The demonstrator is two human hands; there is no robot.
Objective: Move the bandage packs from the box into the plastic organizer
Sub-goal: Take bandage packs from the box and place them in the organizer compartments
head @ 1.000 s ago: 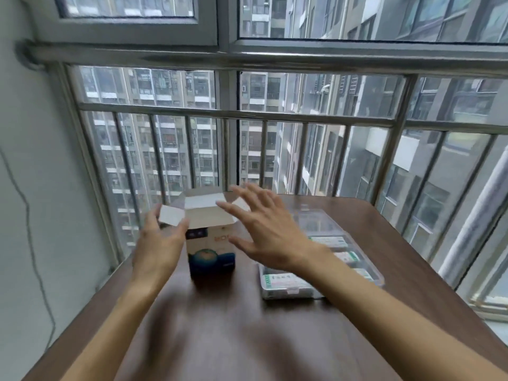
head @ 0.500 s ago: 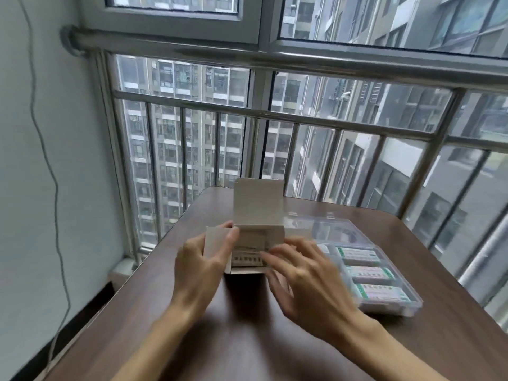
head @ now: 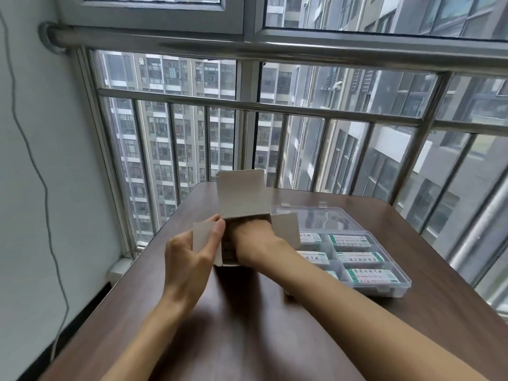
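Bandage packs (head: 360,257) are lying in the compartments of the plastic organizer (head: 395,290), which is standing open on the right of the surface (head: 247,325), its clear lid (head: 310,218) folded back. Five packs are being shown at least in part: three in the right-hand column and two partly hidden behind the right forearm; a sixth, at the near left, is perhaps being glimpsed. One box (head: 242,204) is being steadied just left of the organizer, its top flap raised and two side flaps spread. The left hand (head: 189,259) is gripping the box, thumb pressed on the left flap. The right hand (head: 254,243) is being pushed into the opening up to the wrist; its fingers are hidden, so whether anything is being grasped cannot be told, nor can the packs remaining inside be counted.

For the step to go well, the box is best being held firmly against the surface while a pack is being drawn straight out, clear of the flaps.
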